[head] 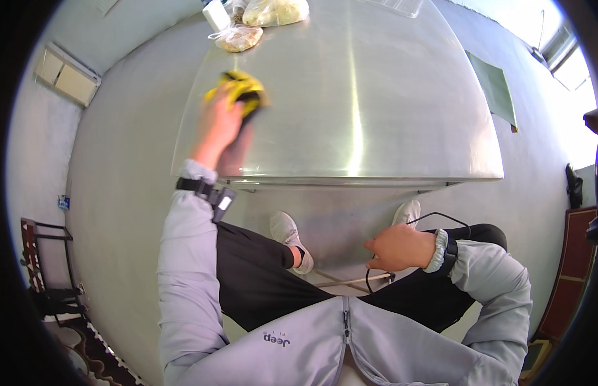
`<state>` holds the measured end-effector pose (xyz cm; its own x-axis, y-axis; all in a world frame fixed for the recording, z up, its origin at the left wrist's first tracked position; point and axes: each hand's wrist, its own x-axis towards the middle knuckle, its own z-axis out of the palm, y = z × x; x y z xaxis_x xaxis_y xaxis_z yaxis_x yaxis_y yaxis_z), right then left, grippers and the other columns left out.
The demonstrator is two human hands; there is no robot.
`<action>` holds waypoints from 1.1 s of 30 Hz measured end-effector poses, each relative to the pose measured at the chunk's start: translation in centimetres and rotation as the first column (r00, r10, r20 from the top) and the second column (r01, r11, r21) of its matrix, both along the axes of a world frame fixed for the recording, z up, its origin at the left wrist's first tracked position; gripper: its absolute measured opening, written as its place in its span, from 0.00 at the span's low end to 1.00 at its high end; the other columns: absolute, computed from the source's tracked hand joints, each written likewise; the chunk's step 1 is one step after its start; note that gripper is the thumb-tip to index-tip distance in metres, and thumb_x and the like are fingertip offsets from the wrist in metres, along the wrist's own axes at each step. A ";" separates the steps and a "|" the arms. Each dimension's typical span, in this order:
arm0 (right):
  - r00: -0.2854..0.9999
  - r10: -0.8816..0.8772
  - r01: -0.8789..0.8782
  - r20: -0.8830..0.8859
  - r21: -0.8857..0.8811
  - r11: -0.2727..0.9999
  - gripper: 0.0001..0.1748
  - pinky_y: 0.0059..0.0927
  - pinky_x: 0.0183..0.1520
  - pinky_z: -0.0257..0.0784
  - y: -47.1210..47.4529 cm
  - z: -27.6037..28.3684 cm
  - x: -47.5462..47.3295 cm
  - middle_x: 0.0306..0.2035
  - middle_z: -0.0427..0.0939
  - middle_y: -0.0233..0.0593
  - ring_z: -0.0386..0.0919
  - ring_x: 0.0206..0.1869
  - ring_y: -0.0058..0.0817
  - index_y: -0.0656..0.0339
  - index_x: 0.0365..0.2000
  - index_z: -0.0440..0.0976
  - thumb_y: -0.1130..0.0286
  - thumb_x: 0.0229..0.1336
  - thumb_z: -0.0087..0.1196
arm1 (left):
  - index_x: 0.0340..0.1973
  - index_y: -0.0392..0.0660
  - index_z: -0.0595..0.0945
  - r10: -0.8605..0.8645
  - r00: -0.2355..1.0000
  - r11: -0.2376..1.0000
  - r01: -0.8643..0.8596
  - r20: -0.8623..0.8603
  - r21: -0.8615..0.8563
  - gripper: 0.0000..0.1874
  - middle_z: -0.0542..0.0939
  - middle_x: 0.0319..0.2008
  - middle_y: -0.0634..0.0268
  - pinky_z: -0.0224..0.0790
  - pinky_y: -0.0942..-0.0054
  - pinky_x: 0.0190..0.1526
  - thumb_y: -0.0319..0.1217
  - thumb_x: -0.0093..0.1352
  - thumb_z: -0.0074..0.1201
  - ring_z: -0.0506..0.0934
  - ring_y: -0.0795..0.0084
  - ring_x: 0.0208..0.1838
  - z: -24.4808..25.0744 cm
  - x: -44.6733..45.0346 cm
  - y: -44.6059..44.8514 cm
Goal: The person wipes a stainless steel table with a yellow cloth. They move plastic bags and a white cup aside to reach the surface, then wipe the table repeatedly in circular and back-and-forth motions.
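Note:
A stainless steel table (304,106) stands before me. Near its left edge my left hand (219,116) holds a yellow and black cloth (246,89), blurred and pressed to the tabletop or just over it; contact cannot be told for sure. My right hand (400,247) is over my right thigh, below the table's front edge, with its fingers partly curled around a thin black cable (444,215) that loops up beside the hand. The palm side is hidden.
At the table's far left lie a flat round bread in a clear bag (238,38), a white cylinder (216,15) and a bag of pale food (276,12). A clear plastic tray (400,6) is at the far edge. A wooden stool frame (349,281) shows between my legs.

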<state>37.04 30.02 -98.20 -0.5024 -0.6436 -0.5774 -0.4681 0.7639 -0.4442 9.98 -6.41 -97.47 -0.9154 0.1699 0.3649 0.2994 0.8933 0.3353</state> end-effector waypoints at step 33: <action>0.995 -0.060 0.058 -0.073 -0.033 0.998 0.26 0.53 0.48 0.81 1.0 0.3 -1.1 0.39 0.87 0.50 0.86 0.45 0.53 0.63 0.44 0.82 0.47 0.65 0.60 | 0.64 0.35 0.78 0.184 0.973 0.972 -0.201 0.136 0.121 0.24 0.83 0.58 0.40 0.75 0.53 0.61 0.36 0.77 0.57 0.81 0.40 0.60 0.1 -0.3 -6.0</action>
<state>35.96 31.03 -97.93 -0.5807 -0.6285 -0.5174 -0.4552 0.7776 -0.4337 9.65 -12.43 -97.40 -0.9652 -0.0565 0.2552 0.0753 0.8748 0.4786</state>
